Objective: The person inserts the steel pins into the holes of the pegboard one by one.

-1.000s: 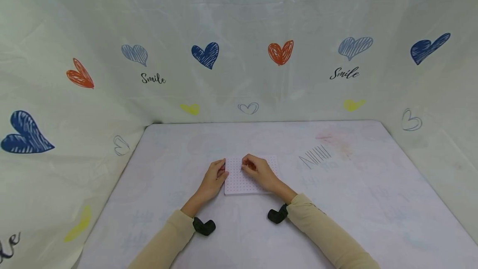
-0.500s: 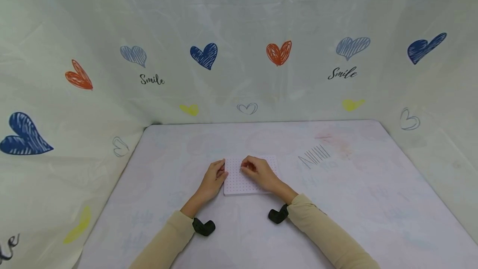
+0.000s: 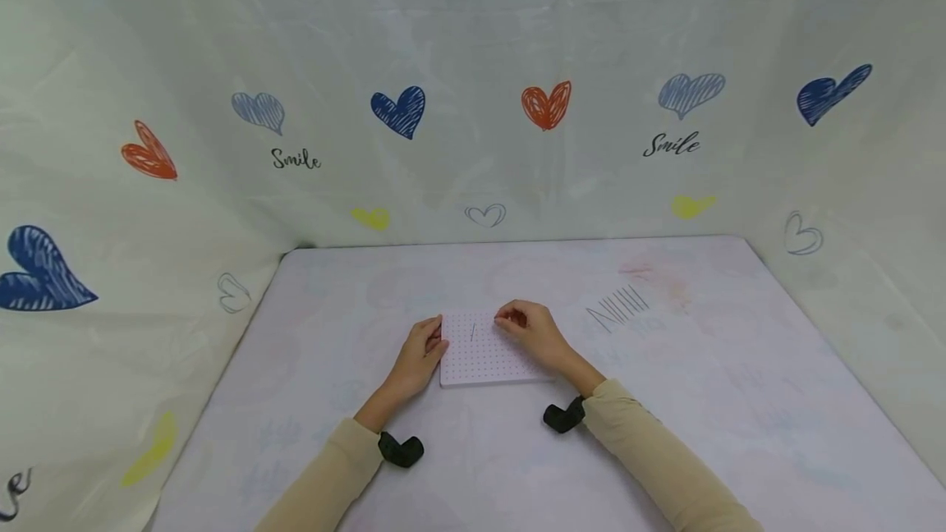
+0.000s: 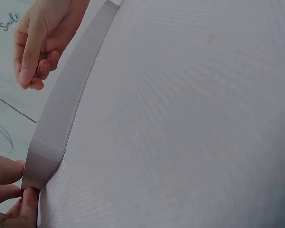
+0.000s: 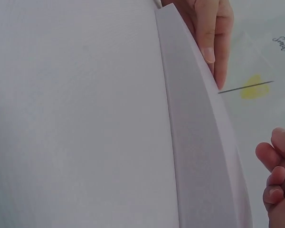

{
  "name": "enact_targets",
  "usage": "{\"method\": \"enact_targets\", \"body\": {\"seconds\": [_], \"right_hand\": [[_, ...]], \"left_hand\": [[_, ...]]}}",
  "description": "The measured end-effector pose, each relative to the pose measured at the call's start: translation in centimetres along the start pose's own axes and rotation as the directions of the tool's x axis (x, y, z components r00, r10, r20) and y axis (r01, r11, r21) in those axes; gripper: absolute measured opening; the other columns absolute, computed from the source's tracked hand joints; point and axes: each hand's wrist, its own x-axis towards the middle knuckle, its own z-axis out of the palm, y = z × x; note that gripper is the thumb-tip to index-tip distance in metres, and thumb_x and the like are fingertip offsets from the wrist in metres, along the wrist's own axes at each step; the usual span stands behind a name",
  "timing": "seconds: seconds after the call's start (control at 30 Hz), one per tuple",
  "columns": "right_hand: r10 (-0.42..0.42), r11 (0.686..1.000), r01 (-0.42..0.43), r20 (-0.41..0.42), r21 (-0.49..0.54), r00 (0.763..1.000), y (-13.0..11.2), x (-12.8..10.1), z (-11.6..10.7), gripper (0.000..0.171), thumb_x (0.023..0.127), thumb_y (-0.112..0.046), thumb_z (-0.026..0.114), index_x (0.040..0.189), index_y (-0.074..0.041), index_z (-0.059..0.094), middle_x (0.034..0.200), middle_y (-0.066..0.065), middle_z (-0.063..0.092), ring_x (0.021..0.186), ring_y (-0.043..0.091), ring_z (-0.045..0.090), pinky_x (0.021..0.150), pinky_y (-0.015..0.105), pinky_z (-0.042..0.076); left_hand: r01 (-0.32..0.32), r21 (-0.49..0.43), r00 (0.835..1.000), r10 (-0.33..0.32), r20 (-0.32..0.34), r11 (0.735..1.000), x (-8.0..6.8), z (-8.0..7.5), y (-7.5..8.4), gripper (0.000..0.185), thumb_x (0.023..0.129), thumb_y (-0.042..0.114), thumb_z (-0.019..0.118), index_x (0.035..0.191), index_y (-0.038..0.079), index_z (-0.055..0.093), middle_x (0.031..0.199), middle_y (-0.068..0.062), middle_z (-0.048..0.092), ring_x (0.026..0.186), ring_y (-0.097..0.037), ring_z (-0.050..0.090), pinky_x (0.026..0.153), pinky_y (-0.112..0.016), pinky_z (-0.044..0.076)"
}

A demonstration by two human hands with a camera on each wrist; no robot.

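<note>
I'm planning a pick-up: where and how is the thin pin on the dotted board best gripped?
Probably pinch the thin pin near its free upper end, coming from the right with the right hand. It stands up from the dotted board, a slim shaft suited to a light pinch. The left hand holds the board's left edge, leaving the right side freer.

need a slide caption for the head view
Left hand gripping a dotted board, one thin dark pin standing up from it, right hand hovering above the board.
</note>
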Motion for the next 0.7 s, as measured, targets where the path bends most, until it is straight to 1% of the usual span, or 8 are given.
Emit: {"method": "enact_targets", "body": {"seconds": [0.13,0.27,0.47,0.7], "right_hand": [[0.041,0.999,-0.041,-0.035,0.016,0.999,0.4,0.0,-1.0,0.008,0.094,-0.01,0.069,0.097,-0.003,0.072,0.081,0.002,0.06,0.073,0.016,0.047,0.059,0.023,0.039],[0.066,0.998,-0.064,-0.081,0.026,0.995,0.9,0.0,-2.2,0.007,0.093,-0.007,0.07,0.096,-0.001,0.072,0.079,0.003,0.06,0.071,0.016,0.047,0.057,0.021,0.038],[0.079,0.997,-0.081,-0.16,-0.004,0.984,1.5,-0.3,-4.2,0.009,0.091,-0.005,0.071,0.095,0.003,0.072,0.076,0.005,0.059,0.069,0.016,0.047,0.055,0.02,0.037],[0.11,0.991,-0.124,-0.217,-0.051,0.97,2.4,-1.0,-6.2,0.01,0.091,-0.006,0.072,0.096,0.003,0.073,0.081,0.007,0.064,0.073,0.018,0.049,0.058,0.02,0.039]], "left_hand": [[-0.014,0.001,1.0,0.014,-0.002,1.0,-0.1,0.0,0.0,0.052,0.1,-0.001,0.053,0.147,-0.013,0.035,0.144,-0.029,0.039,0.121,-0.033,0.049,0.106,-0.044,0.044],[-0.025,0.001,1.0,0.025,-0.001,1.0,-0.1,0.0,-0.1,0.051,0.1,-0.002,0.053,0.146,-0.014,0.035,0.143,-0.03,0.04,0.12,-0.033,0.05,0.105,-0.045,0.044],[-0.03,0.002,1.0,0.03,-0.001,1.0,-0.1,0.0,-0.2,0.051,0.1,-0.002,0.053,0.146,-0.015,0.035,0.143,-0.03,0.039,0.121,-0.034,0.05,0.105,-0.045,0.044],[-0.01,0.002,1.0,0.01,-0.003,1.0,0.0,0.1,0.0,0.052,0.1,0.0,0.054,0.147,-0.013,0.035,0.144,-0.029,0.039,0.121,-0.032,0.049,0.107,-0.044,0.044]]}}
